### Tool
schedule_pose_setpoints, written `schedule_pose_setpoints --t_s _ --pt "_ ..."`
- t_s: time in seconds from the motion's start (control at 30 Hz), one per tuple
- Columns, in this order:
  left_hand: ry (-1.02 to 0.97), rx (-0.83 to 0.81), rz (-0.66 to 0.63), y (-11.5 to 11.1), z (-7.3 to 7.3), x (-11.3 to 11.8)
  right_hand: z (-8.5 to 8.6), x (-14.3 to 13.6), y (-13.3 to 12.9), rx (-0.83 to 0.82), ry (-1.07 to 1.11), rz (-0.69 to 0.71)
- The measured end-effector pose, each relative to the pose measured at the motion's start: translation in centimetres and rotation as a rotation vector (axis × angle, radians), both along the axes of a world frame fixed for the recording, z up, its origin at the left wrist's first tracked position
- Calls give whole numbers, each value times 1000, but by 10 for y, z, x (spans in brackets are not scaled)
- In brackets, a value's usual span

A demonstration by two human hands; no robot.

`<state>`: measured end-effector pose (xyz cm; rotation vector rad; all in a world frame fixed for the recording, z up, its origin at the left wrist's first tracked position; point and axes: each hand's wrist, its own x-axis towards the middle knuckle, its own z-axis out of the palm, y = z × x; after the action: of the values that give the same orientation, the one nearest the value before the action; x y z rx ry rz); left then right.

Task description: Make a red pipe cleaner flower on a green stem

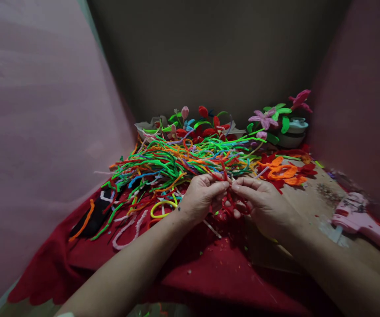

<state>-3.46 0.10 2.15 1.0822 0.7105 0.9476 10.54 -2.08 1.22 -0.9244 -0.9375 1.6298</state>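
Observation:
Both hands meet over the front of the table, pinching red pipe cleaners [228, 203] bent into loops. My left hand [203, 196] is closed, its thumb and forefinger on the red strands, and a red end sticks up above the fingertips. My right hand [259, 200] is closed on the same red piece from the other side; a pale tip shows at its fingers. Some of the loops hang below the fingers and are partly hidden. Right behind the hands lies a large heap of coloured pipe cleaners [173, 160], mostly green, orange and red.
Orange pipe-cleaner petals [284, 171] lie to the right on cardboard, near a pink glue gun [355, 215]. Finished flowers [264, 119] stand at the back beside a grey-blue container [294, 132]. A dark red cloth [190, 273] covers the table. Pink walls rise left and right.

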Motion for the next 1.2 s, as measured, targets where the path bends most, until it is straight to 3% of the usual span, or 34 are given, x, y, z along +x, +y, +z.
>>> schedule_pose_setpoints --t_s 0.3,0.7,0.8,0.97,1.1,1.2 --pt "43 1 -21 3 -4 -3 -1 -2 0 -74 -2 -106" --pt "-12 -80 -29 4 -3 -1 -8 1 2 111 -147 -189" --pt "240 -5 -1 4 9 -13 -7 2 1 107 -199 -207" --pt "823 364 60 -4 31 -65 -7 3 0 125 -271 -277" --pt "1335 605 -18 -18 23 -106 -8 5 -1 138 -281 -271" --pt "1585 759 -130 -28 9 -118 -7 5 -1 83 -213 -241"
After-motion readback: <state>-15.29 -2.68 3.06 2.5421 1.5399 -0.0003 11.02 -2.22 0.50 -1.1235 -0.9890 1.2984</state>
